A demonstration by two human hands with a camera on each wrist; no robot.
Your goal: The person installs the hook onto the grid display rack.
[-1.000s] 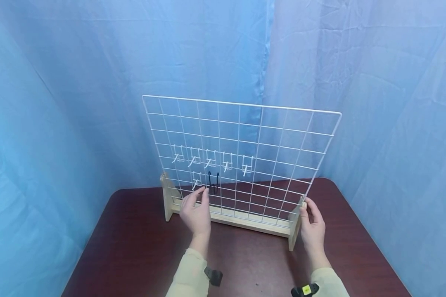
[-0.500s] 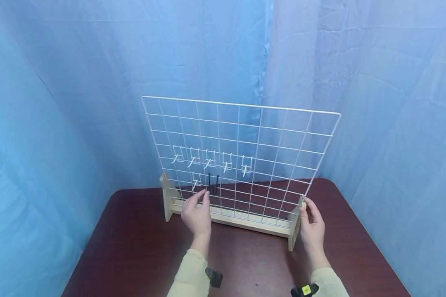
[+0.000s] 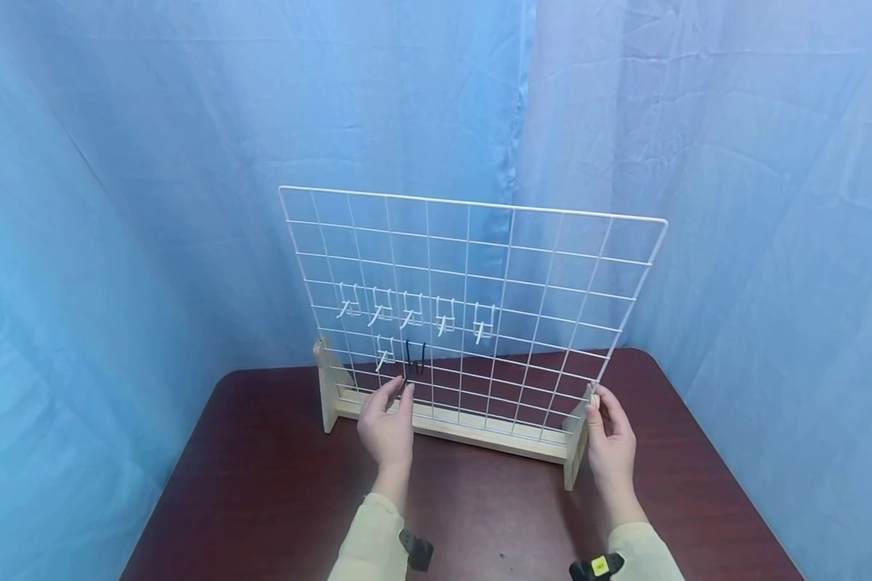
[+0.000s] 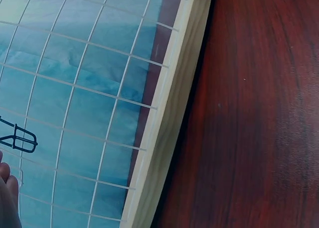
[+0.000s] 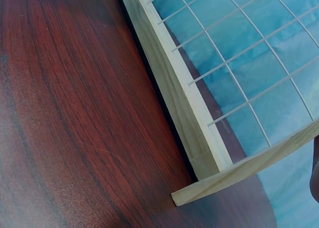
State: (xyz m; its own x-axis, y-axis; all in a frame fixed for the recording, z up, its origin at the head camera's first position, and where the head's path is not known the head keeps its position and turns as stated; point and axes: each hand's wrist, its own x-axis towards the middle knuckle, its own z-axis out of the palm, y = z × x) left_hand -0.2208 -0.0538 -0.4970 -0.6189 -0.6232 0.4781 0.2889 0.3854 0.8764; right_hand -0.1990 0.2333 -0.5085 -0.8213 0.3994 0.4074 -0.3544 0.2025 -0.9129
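Observation:
A white wire grid panel (image 3: pixel 545 266) stands in a pale wooden base (image 3: pixel 480 432). In the head view, my left hand (image 3: pixel 388 424) pinches the front end of a black wire hook (image 3: pixel 416 355) between thumb and forefinger, low on the grid's left half. The hook's two upright prongs overlap the grid wires. In the left wrist view, the black hook (image 4: pixel 24 138) shows just above the curled fingers (image 4: pixel 7 185). My right hand (image 3: pixel 612 436) grips the top of the base's right upright (image 3: pixel 577 444), thumb in front. Only a sliver of that hand (image 5: pixel 315 175) shows in the right wrist view.
Several white hooks (image 3: pixel 411 313) hang in a row on the grid; another white hook (image 3: pixel 384 355) hangs lower, left of the black one. The base's left upright (image 3: pixel 327 387) stands on the dark red table (image 3: pixel 262 468). Blue curtains (image 3: pixel 436 105) surround the table.
My left hand has moved slightly down, and its fingertips are now lower, with the black hook's front end between them. The right hand and the base have stayed in place.

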